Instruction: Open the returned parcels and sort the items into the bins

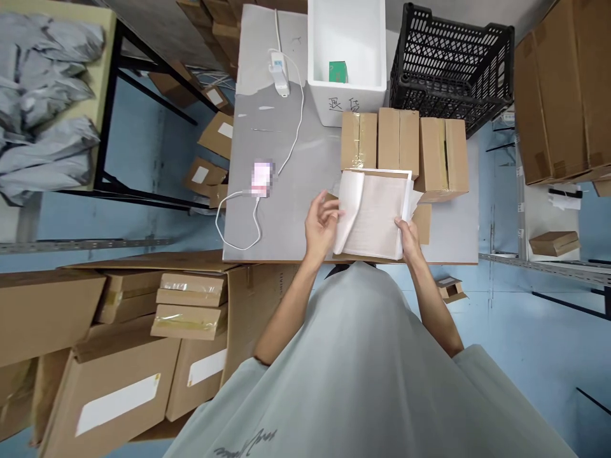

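Observation:
Over the table's near edge, a flat, pale rectangular item (379, 213) with a white border is held up, and a thin white wrapping sheet (350, 200) is folded over its left side. My left hand (321, 229) has its fingers curled at the left edge of that sheet, thumb and fingertips pinching it. My right hand (409, 238) grips the item's lower right border, thumb on top and fingers underneath. Loose white wrapping sticks out past the right edge. What the item is cannot be made out. A brown cardboard piece (422, 224) shows behind it.
Brown cartons (398, 137) stand in a row just beyond. Behind them are a white bin (347, 102) holding a green box (338, 72) and a black crate (449, 63). A phone (261, 178) on a white cable lies left. A large carton (258, 299) stands at lower left.

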The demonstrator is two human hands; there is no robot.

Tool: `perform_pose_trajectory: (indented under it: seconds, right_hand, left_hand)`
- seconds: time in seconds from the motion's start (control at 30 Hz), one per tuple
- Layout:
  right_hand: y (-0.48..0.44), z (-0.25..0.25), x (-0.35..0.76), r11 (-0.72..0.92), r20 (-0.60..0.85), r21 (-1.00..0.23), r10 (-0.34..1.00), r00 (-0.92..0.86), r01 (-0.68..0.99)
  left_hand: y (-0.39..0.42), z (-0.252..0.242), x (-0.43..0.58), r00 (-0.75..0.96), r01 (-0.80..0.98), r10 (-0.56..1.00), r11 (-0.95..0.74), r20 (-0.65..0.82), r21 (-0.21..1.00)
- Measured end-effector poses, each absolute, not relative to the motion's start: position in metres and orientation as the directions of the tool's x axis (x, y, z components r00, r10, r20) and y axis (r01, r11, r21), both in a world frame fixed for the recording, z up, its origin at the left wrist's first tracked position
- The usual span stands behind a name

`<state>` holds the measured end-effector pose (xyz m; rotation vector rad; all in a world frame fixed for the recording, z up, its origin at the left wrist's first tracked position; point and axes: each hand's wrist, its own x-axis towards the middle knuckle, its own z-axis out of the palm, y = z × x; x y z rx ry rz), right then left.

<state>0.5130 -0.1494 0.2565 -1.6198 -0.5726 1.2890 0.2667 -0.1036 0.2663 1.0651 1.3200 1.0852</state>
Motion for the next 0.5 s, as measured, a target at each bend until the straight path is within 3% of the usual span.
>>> perform_pose_trajectory:
  seconds: [0.07, 0.2, 0.27, 0.4, 0.5]
  right_hand:
    - [-0.15, 0.256, 0.511, -0.444, -0.494, -0.869, 0.806, 0.326, -0.219]
    - [-0.152, 0.258, 0.499, -0.456, -0.524, -0.847, 0.806, 0.275, -0.274]
    - [-0.151, 0.263, 0.49, -0.443, -0.506, -0.854, 0.828, 0.243, -0.272]
    - [-0.142, 0.277, 0.481, -0.373, -0.403, -0.908, 0.903, 0.152, -0.188]
    - [-0.137, 0.285, 0.498, -0.323, -0.337, -0.938, 0.936, 0.107, -0.126]
  left_hand:
    - [-0.095, 0.258, 0.26, -0.02, 0.027, 0.963, 0.268, -0.267, 0.963]
    - [-0.09, 0.258, 0.248, 0.287, -0.072, 0.815, 0.543, -0.504, 0.837]
    - [-0.092, 0.261, 0.245, 0.338, -0.124, 0.76, 0.621, -0.555, 0.774]
    - [-0.093, 0.261, 0.232, 0.262, -0.201, 0.787, 0.611, -0.559, 0.766]
    - [-0.086, 0.252, 0.197, 0.115, -0.265, 0.815, 0.577, -0.568, 0.773]
